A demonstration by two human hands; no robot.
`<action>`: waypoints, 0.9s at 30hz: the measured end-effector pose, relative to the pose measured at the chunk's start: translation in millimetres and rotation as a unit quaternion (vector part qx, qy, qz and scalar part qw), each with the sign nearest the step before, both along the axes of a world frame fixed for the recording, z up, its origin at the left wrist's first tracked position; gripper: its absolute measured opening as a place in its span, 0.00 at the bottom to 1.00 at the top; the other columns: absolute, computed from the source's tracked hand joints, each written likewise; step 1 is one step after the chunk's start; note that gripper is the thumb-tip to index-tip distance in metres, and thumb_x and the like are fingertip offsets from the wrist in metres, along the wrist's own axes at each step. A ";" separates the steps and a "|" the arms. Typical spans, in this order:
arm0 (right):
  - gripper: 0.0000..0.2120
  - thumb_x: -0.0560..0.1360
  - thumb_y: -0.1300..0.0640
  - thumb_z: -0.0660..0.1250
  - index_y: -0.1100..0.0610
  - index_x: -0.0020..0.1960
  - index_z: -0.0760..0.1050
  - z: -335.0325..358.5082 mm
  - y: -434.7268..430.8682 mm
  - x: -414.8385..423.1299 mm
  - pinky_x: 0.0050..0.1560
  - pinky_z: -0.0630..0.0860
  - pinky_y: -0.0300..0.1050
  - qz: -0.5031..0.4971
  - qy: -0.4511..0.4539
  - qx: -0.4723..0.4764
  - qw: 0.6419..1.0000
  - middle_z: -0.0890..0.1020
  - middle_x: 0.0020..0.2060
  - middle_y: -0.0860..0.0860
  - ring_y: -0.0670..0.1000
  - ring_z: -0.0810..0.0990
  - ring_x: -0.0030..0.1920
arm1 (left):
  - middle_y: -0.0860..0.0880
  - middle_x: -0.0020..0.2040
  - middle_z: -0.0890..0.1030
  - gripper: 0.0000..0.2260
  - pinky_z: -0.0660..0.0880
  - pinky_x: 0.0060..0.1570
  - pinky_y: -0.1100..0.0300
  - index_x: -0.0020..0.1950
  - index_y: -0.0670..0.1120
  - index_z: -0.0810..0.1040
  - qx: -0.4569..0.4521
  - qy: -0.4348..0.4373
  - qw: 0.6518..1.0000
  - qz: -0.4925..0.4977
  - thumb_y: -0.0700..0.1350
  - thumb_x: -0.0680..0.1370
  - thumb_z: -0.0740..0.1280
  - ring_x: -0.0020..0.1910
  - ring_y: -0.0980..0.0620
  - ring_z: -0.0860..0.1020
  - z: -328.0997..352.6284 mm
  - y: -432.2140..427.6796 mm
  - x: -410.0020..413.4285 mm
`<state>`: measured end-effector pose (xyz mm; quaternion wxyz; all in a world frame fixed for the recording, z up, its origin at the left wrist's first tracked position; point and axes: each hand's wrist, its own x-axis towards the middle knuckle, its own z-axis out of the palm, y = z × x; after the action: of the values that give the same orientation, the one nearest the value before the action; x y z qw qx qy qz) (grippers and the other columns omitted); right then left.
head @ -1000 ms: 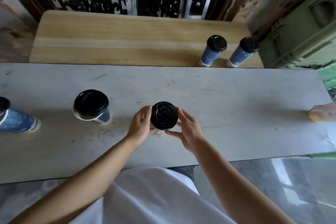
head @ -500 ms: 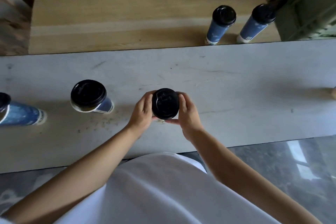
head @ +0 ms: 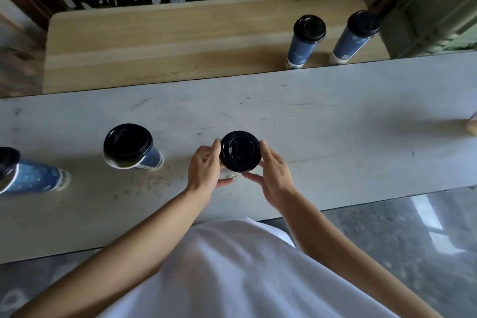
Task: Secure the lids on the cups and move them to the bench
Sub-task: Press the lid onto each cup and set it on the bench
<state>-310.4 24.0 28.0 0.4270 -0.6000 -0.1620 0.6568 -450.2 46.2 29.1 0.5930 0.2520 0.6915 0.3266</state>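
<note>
The left hand [head: 206, 169] and right hand [head: 275, 177] grip the black lid [head: 240, 151] between them, fingers curled against its rim and thumbs tucked beneath, where the cup [head: 229, 176] shows only as a pale sliver. It stands near the front of the grey table [head: 335, 142]. A nearer blue cup [head: 148, 160] and a far-left blue cup [head: 36, 178] stand to its left, both lidded. Beyond, on the wooden bench [head: 154, 46], a left bench cup [head: 300, 46] and a right bench cup [head: 349, 42] stand lidded, just beside each other.

two cups [head: 307, 41] on bench [head: 165, 44] — behind table [head: 335, 124]
</note>
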 end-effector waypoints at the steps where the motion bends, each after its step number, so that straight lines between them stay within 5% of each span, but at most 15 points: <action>1: 0.16 0.84 0.46 0.58 0.51 0.53 0.83 0.3 2.0 0.3 0.57 0.81 0.57 0.003 -0.004 -0.002 1.000 0.86 0.52 0.47 0.46 0.82 0.58 | 0.44 0.55 0.81 0.14 0.82 0.32 0.53 0.48 0.46 0.75 0.000 0.008 1.000 -0.013 0.56 0.82 0.62 0.53 0.48 0.83 -0.6 4.0 -3.6; 8: 0.18 0.85 0.48 0.55 0.56 0.58 0.80 -3.8 6.3 -1.2 0.51 0.84 0.58 0.031 -0.090 0.033 0.995 0.84 0.53 0.51 0.47 0.82 0.55 | 0.49 0.55 0.79 0.09 0.84 0.41 0.43 0.52 0.48 0.76 0.066 0.016 0.996 -0.064 0.52 0.83 0.61 0.58 0.50 0.79 -8.8 10.6 -9.3; 17: 0.16 0.84 0.51 0.55 0.57 0.60 0.77 -6.8 8.5 -9.3 0.45 0.84 0.60 0.009 -0.112 0.034 0.993 0.81 0.55 0.56 0.53 0.81 0.57 | 0.60 0.59 0.78 0.12 0.84 0.38 0.48 0.61 0.55 0.76 0.167 0.021 0.974 -0.150 0.46 0.86 0.53 0.60 0.60 0.76 -7.7 9.2 -9.8; 21: 0.16 0.84 0.48 0.57 0.57 0.60 0.77 -5.3 4.6 -3.9 0.51 0.83 0.61 -0.006 -0.046 0.010 0.999 0.80 0.58 0.56 0.54 0.80 0.60 | 0.54 0.62 0.77 0.13 0.84 0.38 0.46 0.64 0.50 0.76 0.170 0.021 0.976 -0.136 0.46 0.86 0.53 0.62 0.57 0.76 -9.3 5.3 -7.5; 27: 0.15 0.84 0.50 0.59 0.55 0.63 0.79 -11.4 -11.5 -3.0 0.64 0.77 0.53 -0.034 0.030 0.024 0.999 0.81 0.62 0.53 0.53 0.76 0.68 | 0.54 0.53 0.79 0.13 0.84 0.41 0.48 0.59 0.45 0.75 0.105 -0.008 0.994 0.000 0.42 0.86 0.52 0.53 0.55 0.79 -3.3 -6.8 11.5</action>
<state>-313.4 12.5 16.7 0.4679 -0.5751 -0.1444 0.6553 -438.8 39.3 25.8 0.5688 0.3104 0.6486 0.3992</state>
